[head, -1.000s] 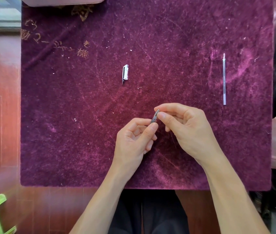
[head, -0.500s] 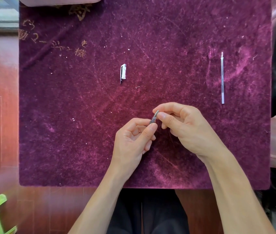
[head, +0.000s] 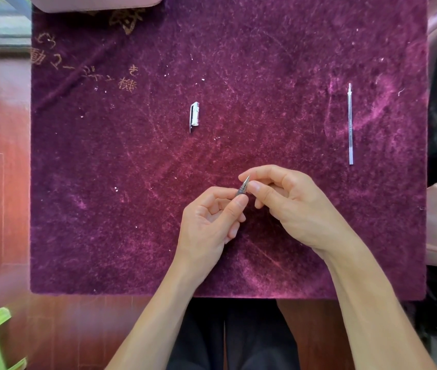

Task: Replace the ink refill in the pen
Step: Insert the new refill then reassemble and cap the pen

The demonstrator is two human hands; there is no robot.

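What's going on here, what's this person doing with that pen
A person is working on a pen over a purple velvet mat. The left hand holds the pen, most of it hidden in the grip, with only the pointed tip end poking out. The right hand pinches that tip between thumb and forefinger. The pen cap lies off on the mat, and a thin refill lies apart at the right, untouched.

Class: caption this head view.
Both hands, left hand and right hand, grip pen; cap, refill lie apart.
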